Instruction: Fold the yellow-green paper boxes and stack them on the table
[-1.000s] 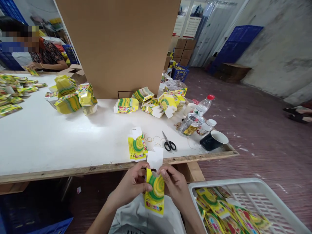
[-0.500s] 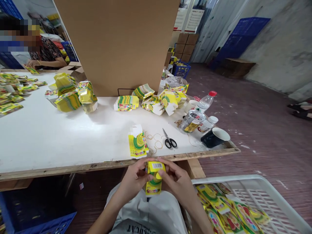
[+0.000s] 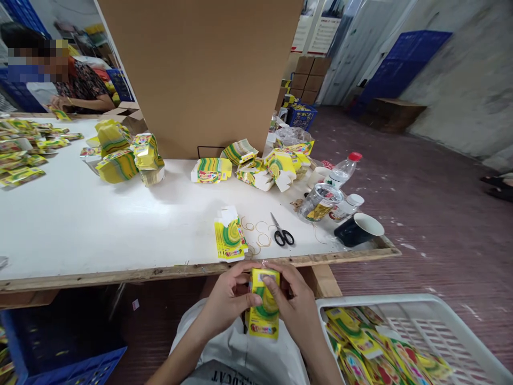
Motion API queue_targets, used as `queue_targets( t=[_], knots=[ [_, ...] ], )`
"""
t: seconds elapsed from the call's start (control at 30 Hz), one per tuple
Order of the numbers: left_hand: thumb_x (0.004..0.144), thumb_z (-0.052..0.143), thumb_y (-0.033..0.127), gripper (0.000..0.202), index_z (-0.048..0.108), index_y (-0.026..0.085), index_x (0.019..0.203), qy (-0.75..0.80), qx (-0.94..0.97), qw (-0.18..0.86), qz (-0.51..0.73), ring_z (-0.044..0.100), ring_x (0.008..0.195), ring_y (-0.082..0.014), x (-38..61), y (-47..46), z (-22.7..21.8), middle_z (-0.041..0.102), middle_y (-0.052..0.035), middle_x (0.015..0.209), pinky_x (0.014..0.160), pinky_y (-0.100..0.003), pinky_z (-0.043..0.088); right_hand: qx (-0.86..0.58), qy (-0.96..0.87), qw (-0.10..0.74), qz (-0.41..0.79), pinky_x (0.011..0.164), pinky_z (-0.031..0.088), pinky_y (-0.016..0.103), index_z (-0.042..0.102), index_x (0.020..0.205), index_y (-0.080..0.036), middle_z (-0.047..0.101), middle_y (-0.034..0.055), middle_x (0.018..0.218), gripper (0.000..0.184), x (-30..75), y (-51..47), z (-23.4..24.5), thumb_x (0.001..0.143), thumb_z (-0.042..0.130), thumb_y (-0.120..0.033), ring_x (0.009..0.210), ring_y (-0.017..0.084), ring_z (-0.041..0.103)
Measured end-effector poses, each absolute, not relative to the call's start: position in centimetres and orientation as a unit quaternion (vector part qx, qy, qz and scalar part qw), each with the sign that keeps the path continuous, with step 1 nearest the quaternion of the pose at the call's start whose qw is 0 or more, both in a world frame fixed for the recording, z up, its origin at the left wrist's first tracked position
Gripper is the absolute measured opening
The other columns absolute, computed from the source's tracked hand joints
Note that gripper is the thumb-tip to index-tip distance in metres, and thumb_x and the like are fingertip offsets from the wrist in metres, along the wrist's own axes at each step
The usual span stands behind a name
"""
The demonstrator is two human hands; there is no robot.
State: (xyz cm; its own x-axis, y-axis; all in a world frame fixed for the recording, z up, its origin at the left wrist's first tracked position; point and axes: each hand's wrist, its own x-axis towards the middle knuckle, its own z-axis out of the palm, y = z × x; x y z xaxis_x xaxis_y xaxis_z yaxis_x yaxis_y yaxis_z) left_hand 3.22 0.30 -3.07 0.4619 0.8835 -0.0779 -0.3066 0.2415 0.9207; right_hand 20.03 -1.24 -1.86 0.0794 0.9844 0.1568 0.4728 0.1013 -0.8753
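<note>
Between both hands, just off the table's front edge and above my lap, is a small yellow and green carton [image 3: 264,318]. My left hand [image 3: 230,297] grips its left side, thumb on the front face. On the right side, my right hand [image 3: 294,294] has its thumb near the top of the front and its fingers behind. Beyond the carton, a short stack of flat cartons [image 3: 230,238] lies on the table, with rubber bands [image 3: 262,238] beside it. Black-handled scissors [image 3: 284,236] rest to the right of the bands.
At the table's right end stand a dark mug [image 3: 358,230], a clear jar [image 3: 320,203] and bottles [image 3: 344,168]. Carton bundles [image 3: 212,170] line a tall cardboard sheet [image 3: 200,75]. A white basket [image 3: 433,302] of packs sits at lower right. Another person [image 3: 84,85] works at far left.
The carton's top flap with the barcode has folded over, and its front face now shows more fully. Both hands stay on it. The whole view has shifted slightly.
</note>
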Motion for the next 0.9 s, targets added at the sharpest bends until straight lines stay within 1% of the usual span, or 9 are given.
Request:
queue_targets(
  t=[0.1, 0.17, 0.23, 0.33, 0.43, 0.6, 0.7, 0.8, 0.9],
  knots=[
    [0.08, 0.072, 0.03, 0.049, 0.061, 0.022, 0.127, 0.349, 0.555, 0.631, 0.415, 0.062, 0.117, -0.031, 3.0, 1.0, -2.9, 0.067, -0.0137, 0.128, 0.099, -0.043, 0.048, -0.64, -0.608, 0.405, 0.238, 0.077, 0.051, 0.038, 0.073, 0.099, -0.024, 0.075, 0.0103, 0.1, 0.034, 23.7, -2.6, -1.0, 0.084, 0.061, -0.052, 0.086, 0.028, 0.067],
    [0.084, 0.067, 0.029, 0.049, 0.058, 0.025, 0.132, 0.411, 0.621, 0.511, 0.429, 0.047, 0.135, -0.0316, 2.3, 2.1, -3.3, 0.058, -0.0121, 0.141, 0.116, -0.051, 0.029, -0.714, -0.599, 0.351, 0.092, 0.074, 0.047, 0.045, 0.074, 0.09, -0.027, 0.075, 0.0106, 0.089, 0.043, 27.3, -3.9, -0.1, 0.078, 0.059, -0.065, 0.077, 0.032, 0.064],
    [0.084, 0.067, 0.026, 0.055, 0.054, 0.025, 0.137, 0.462, 0.656, 0.418, 0.426, 0.036, 0.143, -0.0308, 1.7, 3.3, -4.2, 0.054, -0.0109, 0.146, 0.121, -0.055, 0.007, -0.769, -0.571, 0.283, -0.045, 0.074, 0.041, 0.053, 0.076, 0.084, -0.031, 0.072, 0.012, 0.082, 0.055, 30.4, -4.9, 0.5, 0.074, 0.048, -0.078, 0.077, 0.038, 0.061],
    [0.082, 0.068, 0.025, 0.058, 0.051, 0.024, 0.138, 0.467, 0.679, 0.4, 0.401, 0.041, 0.141, -0.0309, 1.5, 4.3, -5.8, 0.055, -0.0114, 0.144, 0.12, -0.057, -0.003, -0.764, -0.573, 0.298, -0.017, 0.077, 0.038, 0.053, 0.077, 0.082, -0.033, 0.071, 0.0115, 0.086, 0.055, 30.6, -4.0, -0.1, 0.075, 0.047, -0.078, 0.084, 0.039, 0.06],
    [0.081, 0.069, 0.026, 0.057, 0.053, 0.026, 0.136, 0.437, 0.672, 0.427, 0.419, 0.048, 0.136, -0.0293, 2.0, 4.2, -6.7, 0.06, -0.0104, 0.139, 0.122, -0.052, -0.002, -0.705, -0.558, 0.409, 0.154, 0.084, 0.038, 0.049, 0.078, 0.078, -0.027, 0.072, 0.0119, 0.086, 0.044, 25.8, -0.1, -2.8, 0.074, 0.062, -0.068, 0.089, 0.034, 0.06],
    [0.082, 0.067, 0.021, 0.053, 0.057, 0.027, 0.133, 0.41, 0.678, 0.449, 0.414, 0.054, 0.131, -0.0278, 1.6, 3.3, -6.3, 0.064, -0.0083, 0.135, 0.123, -0.051, 0.001, -0.674, -0.525, 0.465, 0.231, 0.086, 0.038, 0.051, 0.074, 0.072, -0.024, 0.072, 0.0113, 0.089, 0.04, 18.2, 5.8, -6.7, 0.066, 0.072, -0.063, 0.091, 0.033, 0.058],
    [0.085, 0.064, 0.023, 0.045, 0.061, 0.026, 0.13, 0.429, 0.631, 0.451, 0.463, 0.053, 0.132, -0.0271, 1.4, 2.9, -5.9, 0.064, -0.0084, 0.135, 0.123, -0.05, 0.004, -0.635, -0.493, 0.507, 0.312, 0.079, 0.046, 0.047, 0.07, 0.071, -0.021, 0.072, 0.0101, 0.079, 0.042, 17.7, 5.6, -6.7, 0.07, 0.071, -0.062, 0.081, 0.029, 0.062],
    [0.085, 0.067, 0.035, 0.049, 0.06, 0.024, 0.132, 0.44, 0.487, 0.504, 0.561, 0.042, 0.14, -0.0287, 2.2, 2.4, -5.7, 0.057, -0.0104, 0.142, 0.122, -0.048, 0.019, -0.585, -0.448, 0.543, 0.402, 0.07, 0.053, 0.041, 0.068, 0.089, -0.019, 0.074, 0.0093, 0.079, 0.045, 18.2, 3.3, -5.9, 0.076, 0.068, -0.061, 0.072, 0.026, 0.067],
    [0.078, 0.073, 0.048, 0.054, 0.066, 0.02, 0.124, 0.367, 0.368, 0.648, 0.557, 0.049, 0.134, -0.0339, 3.4, 2.0, -5.5, 0.063, -0.0142, 0.135, 0.113, -0.049, 0.037, -0.547, -0.409, 0.562, 0.467, 0.068, 0.057, 0.04, 0.066, 0.095, -0.019, 0.076, 0.0086, 0.08, 0.045, 17.8, 0.8, -5.1, 0.074, 0.072, -0.059, 0.071, 0.025, 0.07]
  ],
)
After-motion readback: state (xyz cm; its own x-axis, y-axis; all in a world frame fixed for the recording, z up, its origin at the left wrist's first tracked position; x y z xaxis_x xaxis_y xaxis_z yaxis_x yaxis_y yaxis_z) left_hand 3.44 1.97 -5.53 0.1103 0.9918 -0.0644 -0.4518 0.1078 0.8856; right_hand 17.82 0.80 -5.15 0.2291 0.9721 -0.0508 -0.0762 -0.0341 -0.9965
